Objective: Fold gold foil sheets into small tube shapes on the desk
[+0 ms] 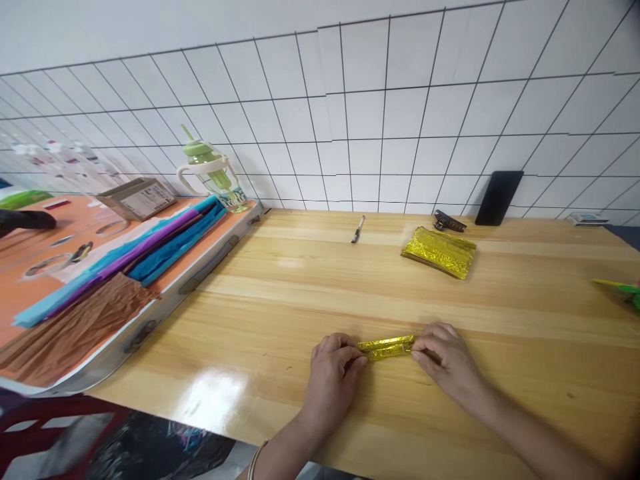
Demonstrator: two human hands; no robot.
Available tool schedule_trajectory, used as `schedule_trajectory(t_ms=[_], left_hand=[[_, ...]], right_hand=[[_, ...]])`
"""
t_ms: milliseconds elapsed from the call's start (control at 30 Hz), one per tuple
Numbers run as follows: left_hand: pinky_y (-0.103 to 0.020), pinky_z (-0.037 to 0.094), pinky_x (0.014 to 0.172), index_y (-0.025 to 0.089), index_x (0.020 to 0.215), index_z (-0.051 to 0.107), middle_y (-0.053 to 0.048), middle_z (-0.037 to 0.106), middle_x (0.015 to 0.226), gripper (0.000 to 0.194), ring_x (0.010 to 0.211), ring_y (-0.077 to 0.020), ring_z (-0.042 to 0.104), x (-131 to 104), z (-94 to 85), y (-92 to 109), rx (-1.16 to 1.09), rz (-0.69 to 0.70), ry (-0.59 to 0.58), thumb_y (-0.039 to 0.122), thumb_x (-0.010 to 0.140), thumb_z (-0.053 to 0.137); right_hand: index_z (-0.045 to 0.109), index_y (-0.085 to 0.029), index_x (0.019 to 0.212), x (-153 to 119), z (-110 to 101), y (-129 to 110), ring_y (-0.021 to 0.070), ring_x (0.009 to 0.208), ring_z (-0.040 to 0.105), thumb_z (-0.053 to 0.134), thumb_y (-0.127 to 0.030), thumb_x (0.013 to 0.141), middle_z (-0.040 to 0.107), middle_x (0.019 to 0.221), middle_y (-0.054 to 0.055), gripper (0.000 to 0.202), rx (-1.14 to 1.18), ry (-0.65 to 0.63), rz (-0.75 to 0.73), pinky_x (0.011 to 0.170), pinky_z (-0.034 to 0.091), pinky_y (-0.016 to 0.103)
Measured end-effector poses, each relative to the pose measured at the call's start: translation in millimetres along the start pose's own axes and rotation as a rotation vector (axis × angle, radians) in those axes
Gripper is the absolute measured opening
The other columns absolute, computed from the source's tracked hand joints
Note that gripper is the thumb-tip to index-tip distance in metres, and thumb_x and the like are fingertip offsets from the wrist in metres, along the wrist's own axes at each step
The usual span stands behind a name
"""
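A narrow folded strip of shiny gold foil paper (387, 347) lies across the wooden table near its front edge. My left hand (337, 370) pinches the strip's left end between thumb and fingers. At the opposite end, my right hand (445, 360) is closed on the strip in the same way. Creases run lengthwise along the foil. Farther back and to the right rests a stack of flat gold foil sheets (440, 252), apart from both hands.
Behind the stack are a dark clip (449, 221) and a black phone (499, 198) leaning on the tiled wall. A pen (359, 229) lies mid-table. On the left, an orange-topped surface holds coloured crepe paper (95, 320), a cardboard box (136, 199) and a green-lidded bottle (215, 175).
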State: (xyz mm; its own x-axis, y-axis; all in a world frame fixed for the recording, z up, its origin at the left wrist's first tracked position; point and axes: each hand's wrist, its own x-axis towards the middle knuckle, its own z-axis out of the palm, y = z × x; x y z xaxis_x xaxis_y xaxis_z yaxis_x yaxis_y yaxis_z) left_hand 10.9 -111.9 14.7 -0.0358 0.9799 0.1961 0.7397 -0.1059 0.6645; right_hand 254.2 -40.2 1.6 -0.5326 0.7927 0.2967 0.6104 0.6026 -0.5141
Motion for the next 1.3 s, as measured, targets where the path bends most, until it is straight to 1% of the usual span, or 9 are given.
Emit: schedule_trajectory(t_ms=[167,400,533,733,933,1067,1200,1300], left_hand=[[-0.037,0.041,0.078,0.023,0.072,0.067,-0.003,0.059,0.088,0.01,0.086,-0.0212,0.055,2,3.6,3,0.06,-0.04,0.033,0.016,0.078,0.062],[-0.036,0.04,0.074,0.021,0.064,0.063,-0.003,0.057,0.083,0.011,0.083,-0.0209,0.054,7,7.8,3,0.093,-0.066,0.06,0.015,0.073,0.063],[-0.034,0.039,0.073,0.02,0.061,0.06,-0.002,0.057,0.081,0.013,0.082,-0.0205,0.053,8,9.1,1,0.115,-0.074,0.053,0.014,0.072,0.063],[-0.033,0.037,0.072,0.018,0.059,0.053,-0.002,0.056,0.082,0.017,0.082,-0.0204,0.052,7,10.4,0,0.149,-0.079,0.056,0.015,0.071,0.064],[-0.032,0.036,0.071,0.019,0.062,0.052,-0.002,0.056,0.081,0.015,0.081,-0.0199,0.051,9,6.5,3,0.169,-0.064,0.016,0.013,0.072,0.061],[-0.032,0.036,0.072,0.02,0.07,0.051,-0.001,0.055,0.083,0.013,0.082,-0.0201,0.05,9,3.2,5,0.151,-0.081,-0.007,0.013,0.072,0.061],[-0.031,0.037,0.073,0.02,0.073,0.049,-0.001,0.053,0.084,0.014,0.083,-0.0194,0.049,9,1.8,6,0.134,-0.1,-0.007,0.012,0.073,0.06],[-0.031,0.037,0.074,0.019,0.073,0.05,-0.001,0.052,0.087,0.013,0.085,-0.0188,0.049,7,4.7,6,0.122,-0.07,0.015,0.009,0.074,0.057]], right_hand=[[0.061,-0.024,0.068,4,3,-4,0.0197,0.074,0.052,0.058,-0.025,0.079,0.059,0.069,0.002,0.011,-0.056,0.027,0.041,0.066,0.04,0.033],[0.06,-0.025,0.063,12,2,-6,0.0203,0.073,0.051,0.059,-0.021,0.072,0.058,0.065,0.002,0.01,-0.136,0.001,0.07,0.063,0.037,0.031],[0.059,-0.025,0.061,14,0,-9,0.0208,0.075,0.05,0.059,-0.02,0.071,0.058,0.065,0.002,0.011,-0.158,-0.024,0.08,0.063,0.037,0.031],[0.057,-0.024,0.062,15,1,-11,0.0209,0.075,0.049,0.06,-0.02,0.069,0.057,0.066,0.002,0.009,-0.181,-0.019,0.091,0.063,0.036,0.031],[0.053,-0.023,0.063,12,2,-8,0.0214,0.077,0.048,0.06,-0.023,0.069,0.055,0.069,0.003,0.009,-0.185,0.006,0.117,0.065,0.036,0.031],[0.051,-0.023,0.067,9,5,-1,0.0215,0.079,0.049,0.061,-0.025,0.068,0.056,0.073,0.002,0.01,-0.155,0.042,0.148,0.067,0.036,0.031],[0.051,-0.022,0.07,7,10,4,0.0204,0.078,0.049,0.06,-0.024,0.069,0.056,0.075,0.001,0.01,-0.128,0.055,0.161,0.069,0.036,0.031],[0.051,-0.022,0.07,6,11,4,0.0196,0.078,0.05,0.06,-0.022,0.069,0.056,0.075,0.001,0.009,-0.12,0.065,0.162,0.069,0.037,0.031]])
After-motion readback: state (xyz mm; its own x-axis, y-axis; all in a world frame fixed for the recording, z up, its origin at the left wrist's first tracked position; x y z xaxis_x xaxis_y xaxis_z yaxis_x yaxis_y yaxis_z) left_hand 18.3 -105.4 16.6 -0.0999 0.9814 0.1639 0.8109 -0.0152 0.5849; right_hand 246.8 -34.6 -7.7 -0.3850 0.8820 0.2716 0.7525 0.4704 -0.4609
